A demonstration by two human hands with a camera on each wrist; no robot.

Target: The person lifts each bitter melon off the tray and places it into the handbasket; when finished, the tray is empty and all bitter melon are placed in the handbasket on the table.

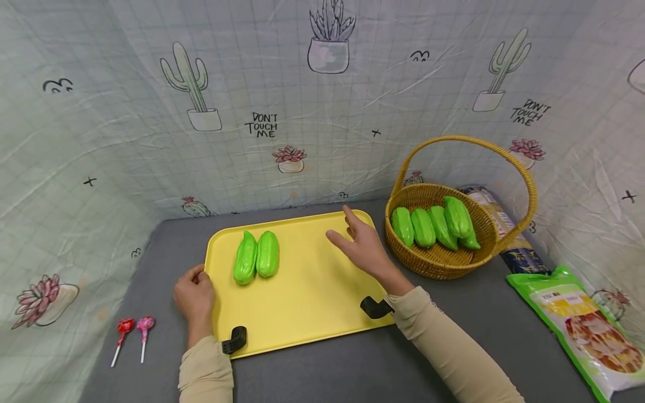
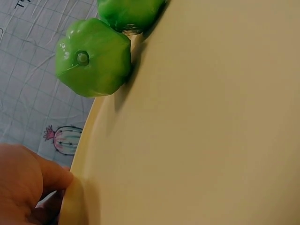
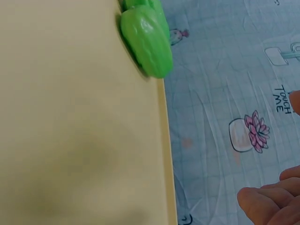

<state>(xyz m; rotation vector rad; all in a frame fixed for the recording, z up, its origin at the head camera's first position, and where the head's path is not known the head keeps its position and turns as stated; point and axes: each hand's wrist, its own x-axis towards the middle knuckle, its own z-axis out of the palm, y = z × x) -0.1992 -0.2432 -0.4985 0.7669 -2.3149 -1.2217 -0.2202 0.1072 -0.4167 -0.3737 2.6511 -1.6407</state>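
Note:
My left hand (image 1: 195, 295) grips the left rim of the yellow tray (image 1: 312, 280); in the left wrist view its fingers (image 2: 58, 178) pinch the edge. Two green vegetables, one (image 1: 245, 258) beside the other (image 1: 267, 254), lie side by side on the tray's left part. My right hand (image 1: 364, 246) hovers over the tray's right part with fingers spread, holding nothing. The right wrist view shows part of that hand (image 3: 276, 199) and a green vegetable (image 3: 147, 42) by the tray's far edge.
A wicker basket (image 1: 438, 271) with several green vegetables stands right of the tray. Behind it lies a dark-blue package (image 1: 524, 258), and a green-edged food bag (image 1: 579, 330) is at the far right. Two lollipops, red (image 1: 125, 326) and pink (image 1: 145, 323), lie at the left.

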